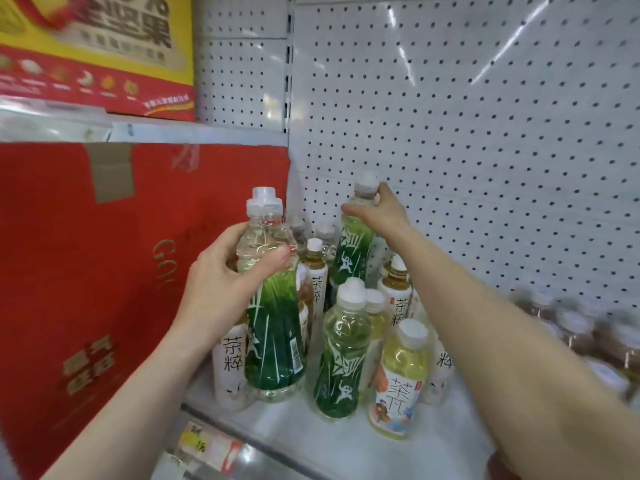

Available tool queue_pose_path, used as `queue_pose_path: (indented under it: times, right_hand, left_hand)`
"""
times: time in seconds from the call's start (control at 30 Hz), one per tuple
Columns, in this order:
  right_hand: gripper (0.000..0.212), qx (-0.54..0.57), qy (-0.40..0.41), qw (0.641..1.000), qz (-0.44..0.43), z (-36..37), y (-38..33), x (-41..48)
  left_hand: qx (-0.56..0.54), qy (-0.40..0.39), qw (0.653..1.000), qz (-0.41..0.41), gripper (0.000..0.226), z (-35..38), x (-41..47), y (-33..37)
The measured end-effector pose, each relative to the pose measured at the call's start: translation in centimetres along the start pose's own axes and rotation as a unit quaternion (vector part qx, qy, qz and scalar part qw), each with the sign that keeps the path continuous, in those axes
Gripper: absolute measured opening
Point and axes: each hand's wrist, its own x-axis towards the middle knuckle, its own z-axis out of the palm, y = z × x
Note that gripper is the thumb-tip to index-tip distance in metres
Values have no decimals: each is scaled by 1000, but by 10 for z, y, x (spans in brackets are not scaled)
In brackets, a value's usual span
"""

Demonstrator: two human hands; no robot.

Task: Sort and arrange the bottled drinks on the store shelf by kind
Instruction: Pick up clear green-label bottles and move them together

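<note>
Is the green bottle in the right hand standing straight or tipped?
Tipped: the green-label bottle leans, its cap held by the right hand.

**Stock count, drinks shelf**

Clear plastic bottles with green grass-pattern sleeves (275,317): four visible, counting two caps together in one grip. White-labelled tea bottles with black characters (317,271): at least four; others are partly hidden. Pale yellow tea bottle with illustrated label (401,379): one. Brown-liquid bottles (575,330) at the far right: blurred, several, number indeterminable. Red cardboard cartons (86,254): one.
</note>
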Motion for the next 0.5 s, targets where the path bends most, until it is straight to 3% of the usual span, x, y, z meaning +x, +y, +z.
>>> queue_pose_path:
  times: [0.13, 0.3, 0.43, 0.5]
  right_hand:
    - [97, -79, -81, 990, 85, 22, 20, 6]
    - [82, -214, -128, 964, 91, 39, 32, 5]
    - [53, -230, -150, 954, 119, 38, 36, 8]
    - [61, -269, -144, 948, 84, 37, 32, 9]
  left_hand:
    - [6, -10, 1000, -8, 37, 3, 1, -6]
    - [14, -20, 999, -20, 61, 2, -1, -14]
    - [11, -17, 999, -29, 45, 3, -4, -16]
    - [10, -17, 999, -32, 49, 4, -3, -19]
